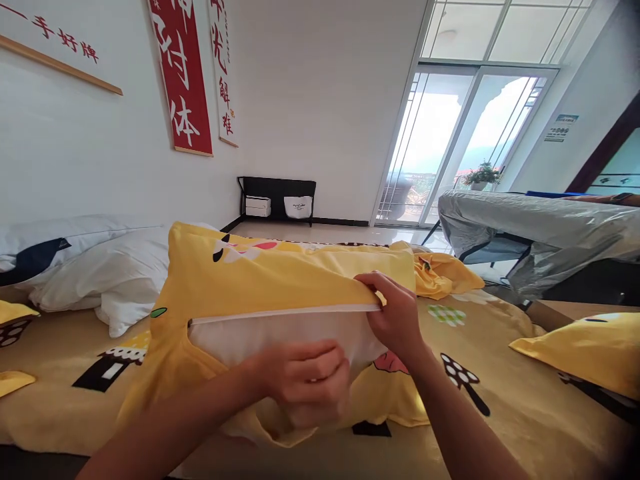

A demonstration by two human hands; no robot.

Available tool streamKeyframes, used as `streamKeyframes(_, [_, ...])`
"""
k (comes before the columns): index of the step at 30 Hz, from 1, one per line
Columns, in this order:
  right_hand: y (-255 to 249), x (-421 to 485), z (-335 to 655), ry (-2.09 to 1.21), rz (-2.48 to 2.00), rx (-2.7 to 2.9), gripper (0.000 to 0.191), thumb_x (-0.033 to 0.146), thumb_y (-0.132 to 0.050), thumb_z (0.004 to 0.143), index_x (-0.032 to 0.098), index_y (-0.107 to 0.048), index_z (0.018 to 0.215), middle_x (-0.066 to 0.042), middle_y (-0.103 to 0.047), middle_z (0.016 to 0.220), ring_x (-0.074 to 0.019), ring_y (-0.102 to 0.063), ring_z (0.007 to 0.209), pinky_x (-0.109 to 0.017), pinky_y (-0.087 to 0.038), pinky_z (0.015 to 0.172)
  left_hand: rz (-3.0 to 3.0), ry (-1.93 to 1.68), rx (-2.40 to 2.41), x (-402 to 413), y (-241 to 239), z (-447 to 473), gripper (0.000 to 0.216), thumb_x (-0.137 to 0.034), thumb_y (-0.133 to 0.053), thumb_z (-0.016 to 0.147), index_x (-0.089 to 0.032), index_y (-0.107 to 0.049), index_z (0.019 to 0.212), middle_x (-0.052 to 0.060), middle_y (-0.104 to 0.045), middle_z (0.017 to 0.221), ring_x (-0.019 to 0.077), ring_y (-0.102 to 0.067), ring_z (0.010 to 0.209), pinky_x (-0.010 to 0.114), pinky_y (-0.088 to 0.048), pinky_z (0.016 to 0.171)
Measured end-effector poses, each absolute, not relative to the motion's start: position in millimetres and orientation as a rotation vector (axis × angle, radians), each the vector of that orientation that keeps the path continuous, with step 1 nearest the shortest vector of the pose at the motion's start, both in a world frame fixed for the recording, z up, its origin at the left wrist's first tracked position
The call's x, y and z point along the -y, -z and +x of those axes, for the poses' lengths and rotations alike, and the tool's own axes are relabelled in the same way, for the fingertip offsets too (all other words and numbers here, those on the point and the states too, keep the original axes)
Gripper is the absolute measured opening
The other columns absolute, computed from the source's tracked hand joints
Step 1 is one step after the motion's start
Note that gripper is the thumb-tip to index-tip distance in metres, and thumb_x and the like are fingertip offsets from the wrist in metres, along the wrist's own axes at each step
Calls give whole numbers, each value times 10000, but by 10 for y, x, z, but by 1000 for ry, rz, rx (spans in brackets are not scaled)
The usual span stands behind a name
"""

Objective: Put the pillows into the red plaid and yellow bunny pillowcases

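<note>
A yellow pillowcase [285, 280] with a cartoon print stands on the bed in front of me, its long zipped side gaping. Inside the opening shows a white pillow [240, 337]. My right hand [395, 313] pinches the upper edge of the opening near its right end, at the pale zipper tape [300, 311]. Just in front of the white pillow is my left hand [313, 380], its fingers curled and a little blurred. Whatever those fingers may hold is hidden. The lower edge of the opening sags below the left hand.
White pillows [125, 267] lie at the left on the patterned bedspread [465, 347]. More yellow fabric [445, 273] lies behind at the right, and a yellow pillow [590, 347] at the right edge. Beyond stand a plastic-covered table [550, 223] and a black rack [277, 190].
</note>
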State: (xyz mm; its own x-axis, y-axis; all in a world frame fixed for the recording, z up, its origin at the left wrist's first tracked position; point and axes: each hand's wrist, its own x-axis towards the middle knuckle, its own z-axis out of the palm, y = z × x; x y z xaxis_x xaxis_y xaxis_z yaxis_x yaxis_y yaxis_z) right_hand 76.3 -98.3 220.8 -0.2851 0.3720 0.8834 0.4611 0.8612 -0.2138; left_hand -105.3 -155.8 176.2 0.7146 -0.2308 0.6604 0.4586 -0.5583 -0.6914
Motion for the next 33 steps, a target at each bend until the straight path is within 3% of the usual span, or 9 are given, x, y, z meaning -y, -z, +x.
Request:
streamKeyframes(2, [-2290,1002,757,-93,-730,1920,229,113,-425,599,206,-576,743,34,-585,616,-123,-513,563,-228,-387,535,-2167,758,350,1552,-1795,-954,190,-142,-467,893,-162,-624,787,81,-664,916,186,-622,880,340,-519,855])
streamKeyframes(5, [-2396,1032,732,-311,-853,1907,186,155,-451,608,197,-597,716,29,-588,605,-133,-524,594,-237,-383,557,-2227,696,975,1376,-1905,-817,277,-117,-376,923,-120,-592,1096,127,-651,1118,224,-612,1006,385,-491,913])
streamKeyframes(9, [-2513,1048,753,-351,-997,2018,260,175,-519,649,195,-686,848,23,-597,599,-142,-523,595,-249,-368,565,-2341,776,1369,1116,-1925,-747,464,-375,-471,930,-202,-417,1357,71,-550,1343,251,-507,1227,390,-414,1041])
streamKeyframes(16, [-2572,921,766,177,-964,2108,324,82,-434,578,202,-670,764,-49,-643,812,-177,-544,709,-284,-368,623,-2326,565,1330,952,-1713,-682,642,-520,-579,832,-282,-384,1395,92,-447,1429,296,-432,1281,426,-384,1017])
streamKeyframes(18, [-2543,870,718,169,-961,2016,328,81,-419,569,204,-628,789,-40,-643,798,-180,-544,701,-284,-370,621,-2296,515,1309,933,-1733,-660,611,-522,-558,843,-256,-419,1374,127,-503,1356,308,-463,1238,435,-388,989])
streamKeyframes(24, [-2494,688,634,159,-1004,1852,378,94,-374,582,217,-529,903,-11,-606,756,-176,-510,646,-278,-344,590,-2326,407,1312,942,-1977,-566,444,-465,-530,855,-165,-577,1180,137,-646,1015,294,-612,896,399,-460,759])
streamKeyframes(27, [-2545,614,666,176,-1008,2022,384,123,-412,593,217,-548,939,9,-570,680,-175,-488,607,-275,-332,579,-2306,482,1353,898,-2050,-485,434,-438,-387,943,-145,-565,1208,153,-648,1083,300,-614,958,417,-455,808])
streamKeyframes(30, [-2624,570,728,218,-993,2267,345,160,-490,631,222,-593,955,2,-599,694,-180,-510,637,-274,-332,590,-2219,621,1366,817,-2022,-421,398,-288,-320,981,-122,-491,1299,171,-583,1259,302,-559,1119,433,-404,932])
streamKeyframes(33, [-2677,569,780,476,-1121,2398,215,111,-481,661,204,-620,796,-27,-585,683,-168,-483,613,-282,-276,558,-2231,610,1446,766,-1957,-376,379,-235,-370,957,-92,-488,1287,176,-649,1106,296,-619,987,430,-434,869])
